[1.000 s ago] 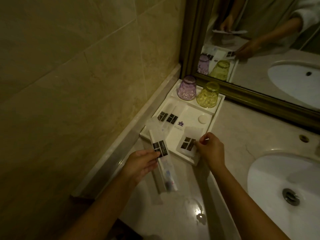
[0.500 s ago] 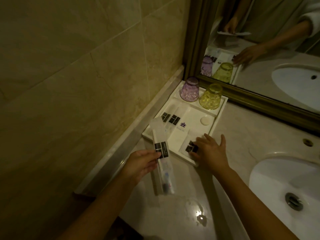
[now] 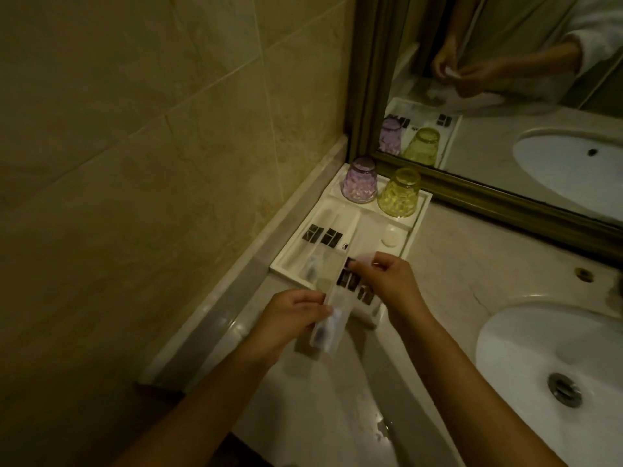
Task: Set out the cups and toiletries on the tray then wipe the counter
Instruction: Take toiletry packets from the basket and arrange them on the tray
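A white tray (image 3: 416,220) sits in the counter's back left corner. A purple cup (image 3: 359,180) and a yellow cup (image 3: 399,193) stand upside down at its far end. Clear toiletry packets with black labels (image 3: 322,234) lie in its left compartment, a round white soap (image 3: 390,238) in its right one. My left hand (image 3: 290,316) grips the lower end of a clear toothbrush packet (image 3: 332,326) over the tray's near edge. My right hand (image 3: 387,279) pinches that packet's upper end by its black label. Another labelled sachet (image 3: 365,295) lies beneath my right hand.
A white sink basin (image 3: 553,375) with a metal drain fills the right side. A framed mirror (image 3: 505,96) stands behind the tray. A tiled wall and marble ledge (image 3: 236,298) run along the left. A wet patch (image 3: 381,429) glints on the near counter.
My right hand left the sachet on the tray's near corner and came to the toothbrush packet's top end. My left hand carried the packet right, over the tray's near edge.
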